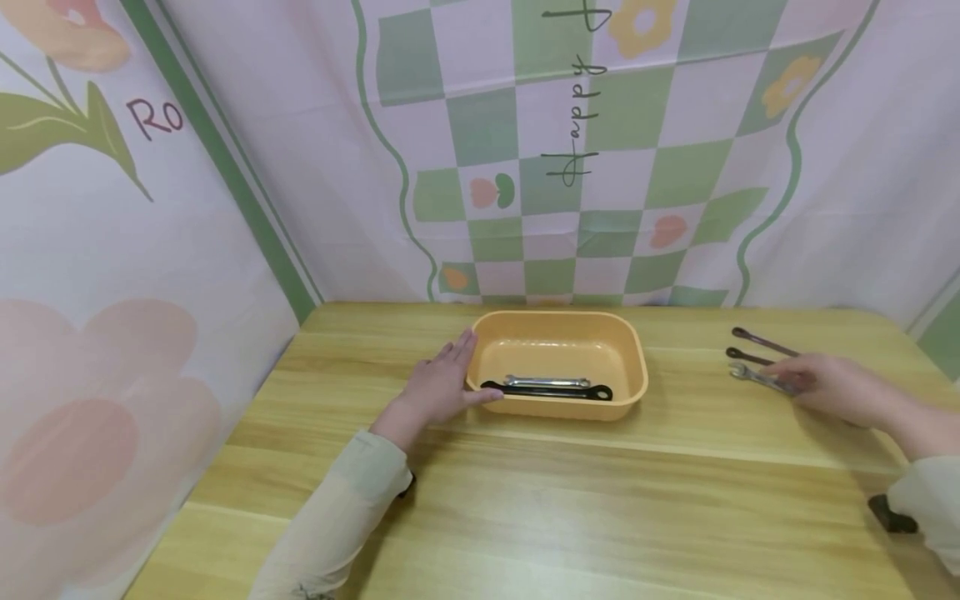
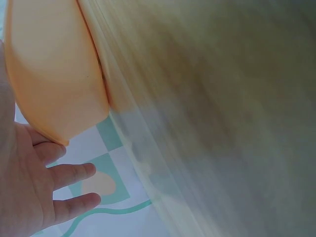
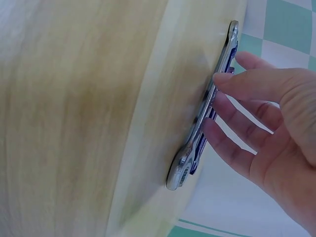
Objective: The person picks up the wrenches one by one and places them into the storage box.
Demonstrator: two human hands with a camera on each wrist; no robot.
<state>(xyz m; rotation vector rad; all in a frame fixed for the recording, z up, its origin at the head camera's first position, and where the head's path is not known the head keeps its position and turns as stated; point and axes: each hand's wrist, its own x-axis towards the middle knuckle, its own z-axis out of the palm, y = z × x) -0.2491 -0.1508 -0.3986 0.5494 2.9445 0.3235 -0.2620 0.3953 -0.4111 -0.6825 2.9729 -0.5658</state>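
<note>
My left hand (image 1: pixel 442 385) rests at the left end of an orange-yellow plastic bin (image 1: pixel 558 408), fingers along its side and thumb over the front rim. In the left wrist view its fingers are fairly straight and spread. Inside the bin lie a small silver wrench (image 1: pixel 547 382) and a longer black wrench (image 1: pixel 551 392). At the right, my right hand (image 1: pixel 843 392) reaches over a silver combination wrench (image 1: pixel 750 375) lying on the table. Its thumb and fingertips (image 3: pixel 223 78) are at the shaft, loosely bent. Behind it lie two dark wrenches (image 1: pixel 765 341), partly hidden by the hand.
A wood-grain table (image 1: pixel 555 500) carries everything. Right behind its far edge hangs a patterned cloth (image 1: pixel 555 233) with green checks. Another printed cloth (image 1: pixel 112 333) stands along the left side.
</note>
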